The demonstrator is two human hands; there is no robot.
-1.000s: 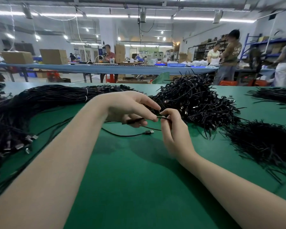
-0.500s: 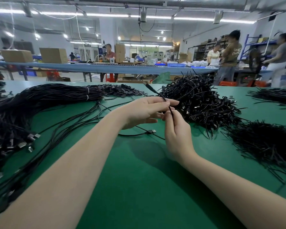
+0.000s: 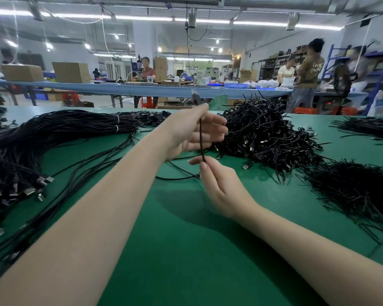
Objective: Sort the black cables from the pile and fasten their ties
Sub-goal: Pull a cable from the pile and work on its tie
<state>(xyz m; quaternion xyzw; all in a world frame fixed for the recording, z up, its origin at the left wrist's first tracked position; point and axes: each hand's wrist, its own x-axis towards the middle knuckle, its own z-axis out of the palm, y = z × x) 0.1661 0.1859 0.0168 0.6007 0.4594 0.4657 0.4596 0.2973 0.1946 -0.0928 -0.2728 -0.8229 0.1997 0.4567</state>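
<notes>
One black cable [image 3: 201,138] runs almost upright between my two hands above the green table [image 3: 186,250]. My left hand [image 3: 192,131] is raised and pinches the cable near its top end, the other fingers spread loosely. Below it my right hand [image 3: 219,184] pinches the same cable between thumb and forefinger. The cable's slack trails down to the table, ending in a USB plug [image 3: 247,166]. A tangled pile of tied black cables [image 3: 265,133] lies just behind my hands.
A long bundle of straight black cables [image 3: 60,129] with white bands lies to the left, plugs [image 3: 38,188] near the left edge. Black ties [image 3: 358,188] are heaped at right, more [image 3: 367,127] at far right. People stand by a blue bench [image 3: 142,88] behind.
My left hand has risen and drawn the cable from lying flat to nearly upright. My right hand has kept its pinch lower down. More loose cables have come into view on the left.
</notes>
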